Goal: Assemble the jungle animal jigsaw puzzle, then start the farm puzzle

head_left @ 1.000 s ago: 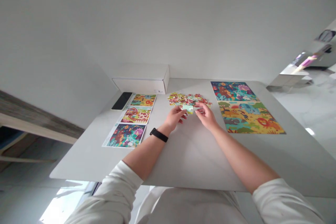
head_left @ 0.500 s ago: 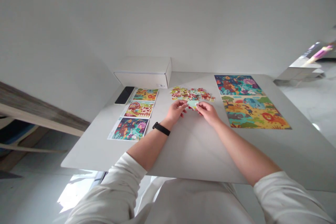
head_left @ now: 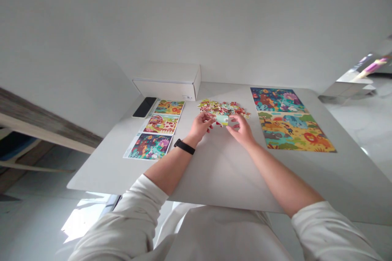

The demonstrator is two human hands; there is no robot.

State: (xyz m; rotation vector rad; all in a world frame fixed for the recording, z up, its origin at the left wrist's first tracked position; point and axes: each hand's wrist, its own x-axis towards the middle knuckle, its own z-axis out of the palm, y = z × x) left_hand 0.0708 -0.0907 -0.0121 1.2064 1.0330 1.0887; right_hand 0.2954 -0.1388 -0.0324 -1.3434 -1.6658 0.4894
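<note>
My left hand (head_left: pixel 199 127) pinches a small pale blue-green section of jigsaw puzzle (head_left: pixel 222 120) between thumb and fingers, just in front of the pile. My right hand (head_left: pixel 241 131) is at the section's right edge, thumb and fingers parted; whether a fingertip still touches it is hard to see. Behind both hands lies a heap of loose puzzle pieces (head_left: pixel 225 108) in red, cream and green. Some red pieces show beneath the held section, partly hidden by the fingers.
Two assembled animal puzzles (head_left: pixel 294 120) lie at the right of the table (head_left: pixel 214 175). To the left is a sheet with three printed pictures (head_left: pixel 161 124), beside a black phone (head_left: pixel 145 107). A white box (head_left: pixel 165 83) stands against the wall.
My right fingers have spread apart from their pinch on the puzzle section. The section now shows more of its face and stays in my left hand. The view has shifted slightly.
</note>
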